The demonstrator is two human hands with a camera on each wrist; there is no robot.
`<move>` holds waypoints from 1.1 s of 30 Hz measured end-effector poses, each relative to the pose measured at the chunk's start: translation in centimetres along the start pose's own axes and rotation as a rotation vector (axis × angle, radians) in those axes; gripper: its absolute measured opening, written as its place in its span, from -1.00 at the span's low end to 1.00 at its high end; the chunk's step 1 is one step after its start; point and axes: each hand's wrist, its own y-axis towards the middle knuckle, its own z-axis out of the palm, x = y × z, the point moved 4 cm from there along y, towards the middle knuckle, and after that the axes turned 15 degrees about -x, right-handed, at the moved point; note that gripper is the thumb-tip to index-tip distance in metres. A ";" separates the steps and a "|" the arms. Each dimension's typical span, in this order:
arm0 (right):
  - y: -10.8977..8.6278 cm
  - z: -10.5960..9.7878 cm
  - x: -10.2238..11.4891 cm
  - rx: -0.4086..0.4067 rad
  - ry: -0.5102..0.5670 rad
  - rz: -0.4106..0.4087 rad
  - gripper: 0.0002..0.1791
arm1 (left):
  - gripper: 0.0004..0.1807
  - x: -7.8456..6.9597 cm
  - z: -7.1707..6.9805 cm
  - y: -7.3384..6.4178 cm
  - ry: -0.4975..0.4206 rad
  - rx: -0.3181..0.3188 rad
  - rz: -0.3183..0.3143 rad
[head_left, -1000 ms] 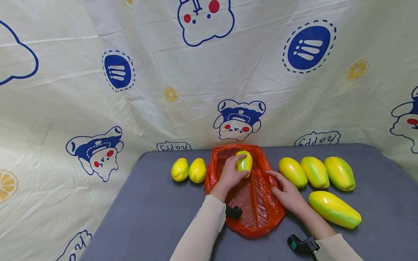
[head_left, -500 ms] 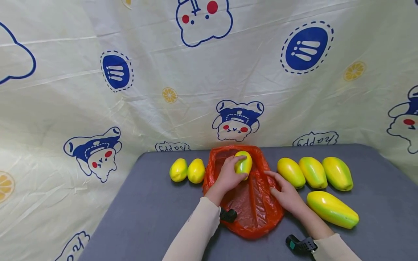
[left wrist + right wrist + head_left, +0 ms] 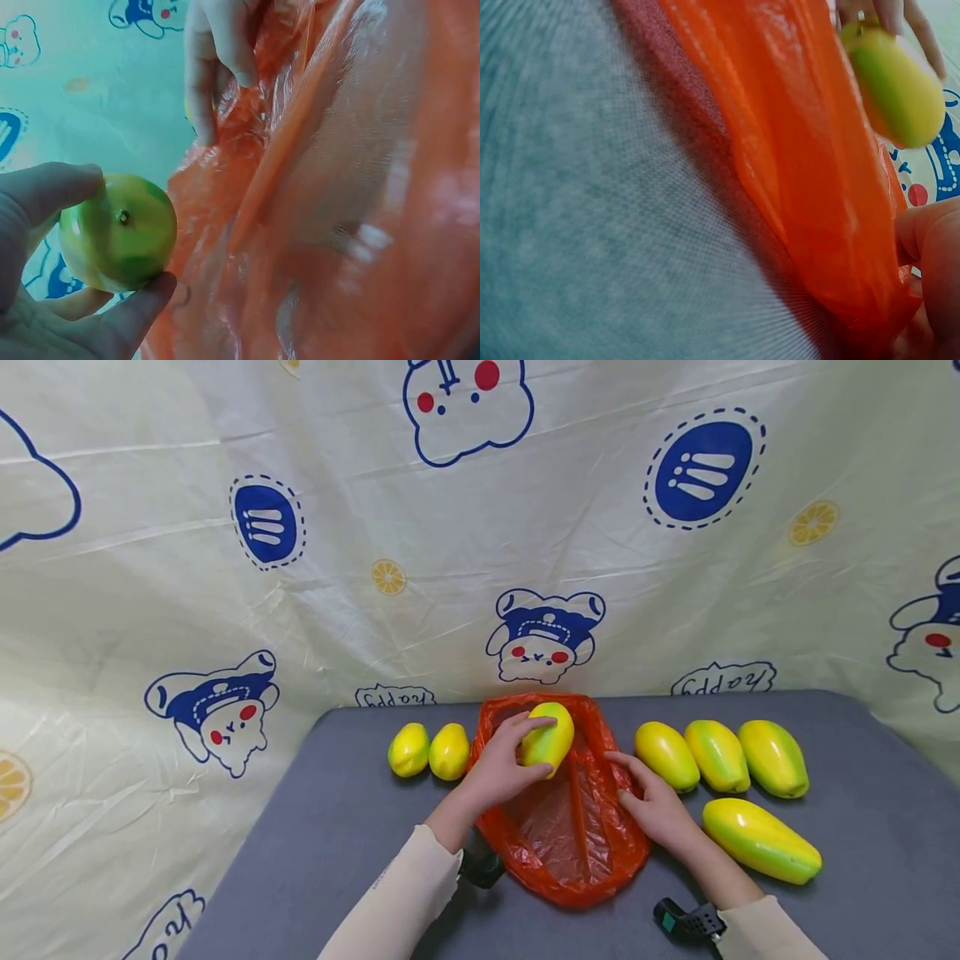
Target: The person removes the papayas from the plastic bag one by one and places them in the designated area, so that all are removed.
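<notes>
In the head view my left hand (image 3: pixel 498 770) holds a yellow-green papaya (image 3: pixel 553 739) over the far part of an open red plastic bag (image 3: pixel 633 852). The left wrist view has the papaya (image 3: pixel 124 251) between thumb and fingers, stem end toward the camera, beside the bag (image 3: pixel 352 150). My right hand (image 3: pixel 662 803) pinches the bag's right rim; its fingers partly hide that spot. From the right wrist, the papaya (image 3: pixel 904 94) appears beyond the bag's orange-red side (image 3: pixel 802 150). The inside of the bag under the left hand is partly hidden.
Two smaller yellow fruits (image 3: pixel 450 752) lie left of the bag on the grey table (image 3: pixel 337 860). To the right, three papayas (image 3: pixel 716 756) stand in a row, with a longer one (image 3: pixel 761 842) lying nearer. A printed sheet (image 3: pixel 337 635) hangs behind the table.
My left hand has drawn slightly left and nearer with the papaya, which looks raised and tilted more. My right hand stays at the bag's rim.
</notes>
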 end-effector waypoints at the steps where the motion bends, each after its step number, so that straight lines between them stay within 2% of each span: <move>1: 0.0 0.0 -0.1 0.001 -0.002 0.003 -0.38 | -0.31 0.1 -0.3 -0.4 -0.013 0.006 -0.011; 5: 0.1 0.0 -0.1 0.007 0.011 0.019 -0.39 | -0.34 0.5 -1.7 -2.0 -0.060 0.032 -0.043; 10: 0.1 -0.2 0.0 0.003 0.015 0.005 -0.39 | -0.36 1.1 -3.1 -3.9 -0.074 0.044 -0.044; 17: -0.1 0.3 -0.2 0.006 0.020 0.000 -0.39 | -0.38 4.0 -5.4 -6.9 -0.061 0.017 -0.056; 21: 0.0 0.4 -0.2 0.010 0.023 0.011 -0.39 | -0.39 5.4 -7.0 -8.4 -0.077 0.008 -0.083; 27: 0.0 0.2 0.0 0.014 0.027 0.018 -0.39 | -0.40 6.6 -8.9 -9.7 -0.082 -0.001 -0.097; 33: -0.1 0.1 0.1 0.013 0.023 0.012 -0.39 | -0.39 7.8 -9.7 -10.3 -0.078 0.033 -0.102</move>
